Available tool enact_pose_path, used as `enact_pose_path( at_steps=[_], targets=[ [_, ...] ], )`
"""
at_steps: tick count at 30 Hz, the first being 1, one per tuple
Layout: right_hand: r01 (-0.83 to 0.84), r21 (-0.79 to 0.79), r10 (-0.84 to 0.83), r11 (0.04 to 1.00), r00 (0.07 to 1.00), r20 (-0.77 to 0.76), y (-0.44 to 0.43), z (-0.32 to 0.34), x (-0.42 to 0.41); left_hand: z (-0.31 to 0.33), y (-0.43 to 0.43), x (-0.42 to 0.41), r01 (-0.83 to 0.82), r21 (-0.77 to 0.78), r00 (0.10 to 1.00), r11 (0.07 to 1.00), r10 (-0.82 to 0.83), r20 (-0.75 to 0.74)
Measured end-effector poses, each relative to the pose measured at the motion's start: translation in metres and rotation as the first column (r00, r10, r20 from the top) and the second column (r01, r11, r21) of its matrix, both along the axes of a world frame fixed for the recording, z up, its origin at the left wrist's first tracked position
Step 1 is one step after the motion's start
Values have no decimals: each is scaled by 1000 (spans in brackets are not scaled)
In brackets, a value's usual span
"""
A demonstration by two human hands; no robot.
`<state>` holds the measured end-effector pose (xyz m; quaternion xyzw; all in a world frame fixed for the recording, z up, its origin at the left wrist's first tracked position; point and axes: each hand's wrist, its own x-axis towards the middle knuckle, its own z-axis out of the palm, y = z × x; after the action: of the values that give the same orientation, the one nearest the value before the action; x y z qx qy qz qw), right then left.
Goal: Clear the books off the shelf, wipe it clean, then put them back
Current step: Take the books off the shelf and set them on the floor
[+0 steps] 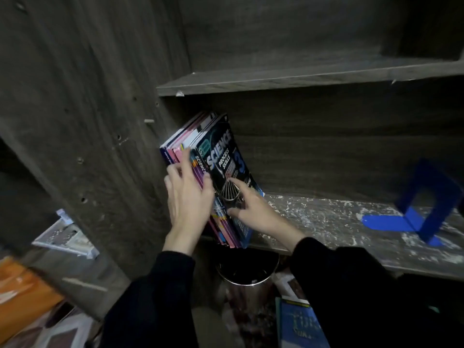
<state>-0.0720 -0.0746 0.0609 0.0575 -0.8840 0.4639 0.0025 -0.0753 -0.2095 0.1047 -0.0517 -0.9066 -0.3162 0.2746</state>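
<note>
Books, a leaning clutch of thin glossy paperback workbooks, stand at the left end of the scuffed grey wooden shelf board, under both hands.

The left hand lays its fingers straight across the spines, thumb against the outermost dark "Science Process Skills" workbook, clasping nothing. The right hand presses index fingertip and thumb flat on that cover. Its other fingers are hidden, and no grip shows. Beyond the left fingertips the stack leans on the grey side panel. Well right of the right fingers stands a blue L-shaped metal bookend. These workbooks look light, floppy and slick, and would likely fan apart. They are best squeezed as one block, fingers on both outer covers near the spines, with the bottom edge supported.
</note>
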Motion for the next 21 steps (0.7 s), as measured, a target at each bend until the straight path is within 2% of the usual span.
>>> enact_pose_path(
  at_steps=[3,7,10,14,17,21],
  targets=[
    [-15,7,14,1000,999,40,-14,3,-7,7,-4,-10,-13,-52,998,999,17,64],
    [-37,4,37,999,998,42,-22,-1,-10,7,-5,-13,-26,-147,998,989,35,60],
    [-26,-1,27,1000,999,35,-24,-3,-12,8,-5,-14,-13,-150,998,989,22,62],
    [-7,-17,8,1000,1000,17,-23,-6,-13,15,2,-14,25,-71,997,997,-20,77],
    [30,6,-29,1000,998,-52,-21,-10,-9,15,14,-10,96,13,990,995,-97,101],
    [76,34,-68,997,980,-188,-11,-21,-1,14,36,-5,293,191,943,937,-316,102]
  ],
)
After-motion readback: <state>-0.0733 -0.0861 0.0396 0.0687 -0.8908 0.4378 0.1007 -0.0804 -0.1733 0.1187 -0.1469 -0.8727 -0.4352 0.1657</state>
